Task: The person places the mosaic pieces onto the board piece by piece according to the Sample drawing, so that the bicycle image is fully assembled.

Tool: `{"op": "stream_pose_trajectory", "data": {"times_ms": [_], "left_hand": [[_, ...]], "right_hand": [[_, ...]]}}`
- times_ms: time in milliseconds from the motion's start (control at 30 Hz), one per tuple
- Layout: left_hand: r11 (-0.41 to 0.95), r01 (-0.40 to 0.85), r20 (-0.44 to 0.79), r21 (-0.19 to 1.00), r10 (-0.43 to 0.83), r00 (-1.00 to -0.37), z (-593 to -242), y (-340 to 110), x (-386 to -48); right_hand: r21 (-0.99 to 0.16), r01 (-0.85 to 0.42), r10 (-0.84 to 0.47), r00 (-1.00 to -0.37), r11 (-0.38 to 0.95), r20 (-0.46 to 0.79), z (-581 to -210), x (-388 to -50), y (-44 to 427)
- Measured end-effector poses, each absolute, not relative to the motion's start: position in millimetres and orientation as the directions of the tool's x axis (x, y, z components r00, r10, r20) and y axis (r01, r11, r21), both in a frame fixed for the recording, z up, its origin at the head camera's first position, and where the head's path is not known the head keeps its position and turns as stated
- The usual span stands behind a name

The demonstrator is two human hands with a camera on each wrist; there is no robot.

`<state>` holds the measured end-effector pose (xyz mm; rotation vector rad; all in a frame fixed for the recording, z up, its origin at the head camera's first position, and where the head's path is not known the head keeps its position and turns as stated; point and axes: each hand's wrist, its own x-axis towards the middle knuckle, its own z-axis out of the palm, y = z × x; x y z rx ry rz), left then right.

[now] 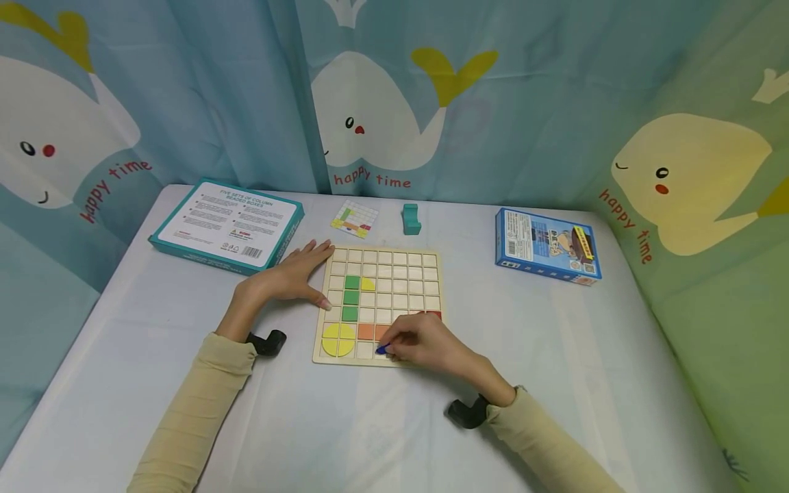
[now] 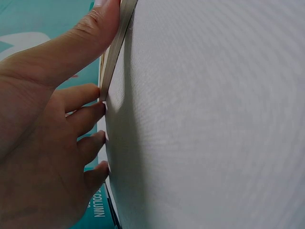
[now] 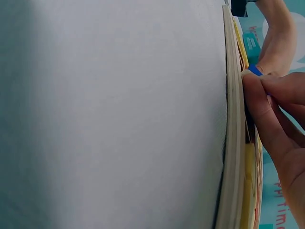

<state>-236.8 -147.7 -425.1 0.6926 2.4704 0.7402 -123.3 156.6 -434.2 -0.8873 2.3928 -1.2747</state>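
Observation:
A wooden grid board lies on the white table. In the head view, my left hand is spread at its left edge; the left wrist view shows the thumb and fingertips touching that edge. My right hand pinches a small blue tile between thumb and fingers, over the board's bottom row. Much of the tile is hidden by the fingers. On the board sit green squares, a yellow rounded piece, a yellow circle of quarter pieces, orange squares and a partly covered red piece.
Behind the board lie a colored pattern card and a small teal block. A teal-edged box is at the back left, close to my left hand. At the back right is a blue box. A whale-print curtain hangs behind the table.

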Motion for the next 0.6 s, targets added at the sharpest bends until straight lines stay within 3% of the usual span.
{"op": "stream_pose_trajectory", "data": {"times_ms": [300, 600], "left_hand": [[0.731, 0.316, -0.295, 0.604, 0.574, -0.764, -425, -148, -238], [0.741, 0.306, -0.304, 0.598, 0.563, -0.768, -424, -150, -238]], "right_hand": [[-0.764, -0.450, -0.622, -0.779, 0.463, 0.081, -430, -121, 150], [-0.625, -0.555, -0.653, -0.752, 0.549, 0.095, -426, -121, 140]]}}
